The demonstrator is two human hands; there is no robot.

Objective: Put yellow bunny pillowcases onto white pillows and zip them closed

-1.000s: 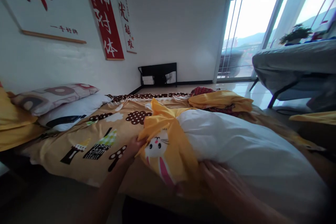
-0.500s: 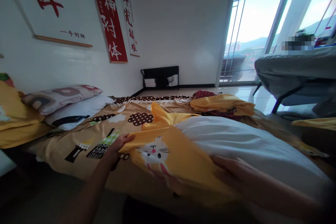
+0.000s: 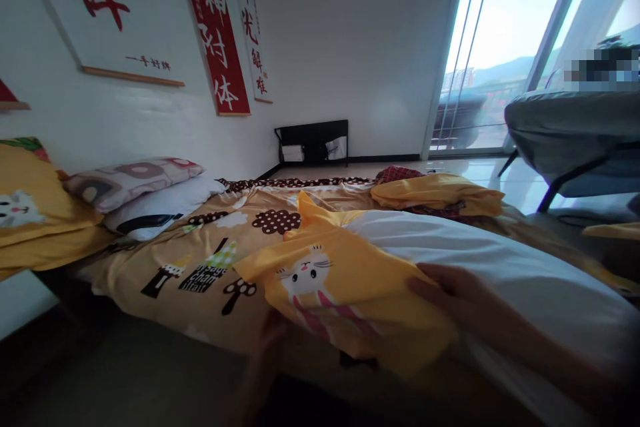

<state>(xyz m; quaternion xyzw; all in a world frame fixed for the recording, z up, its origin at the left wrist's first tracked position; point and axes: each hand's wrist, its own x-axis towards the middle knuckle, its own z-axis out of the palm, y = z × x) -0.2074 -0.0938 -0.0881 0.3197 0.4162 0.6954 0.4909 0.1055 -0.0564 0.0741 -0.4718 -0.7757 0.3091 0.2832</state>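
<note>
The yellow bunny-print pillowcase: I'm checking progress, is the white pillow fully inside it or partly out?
Partly out. The yellow bunny-print pillowcase covers only the near end; most of the white pillow lies bare beyond the right hand.

Yellow pillowcase point(image 3: 345, 287) printed with a white rabbit face and pink ears; white pillow point(image 3: 500, 280) inside it. Bedspread point(image 3: 200, 267) tan, with brown dotted clouds and black-and-white mushrooms. Wall banner point(image 3: 215, 33) red with white characters. Stacked pillows point(image 3: 135, 190): one patterned pinkish-grey, one white.

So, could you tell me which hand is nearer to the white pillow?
Right. The right hand rests beside the white pillow, on the yellow pillowcase; the blurred left hand is lower, below that pillowcase's near edge.
</note>
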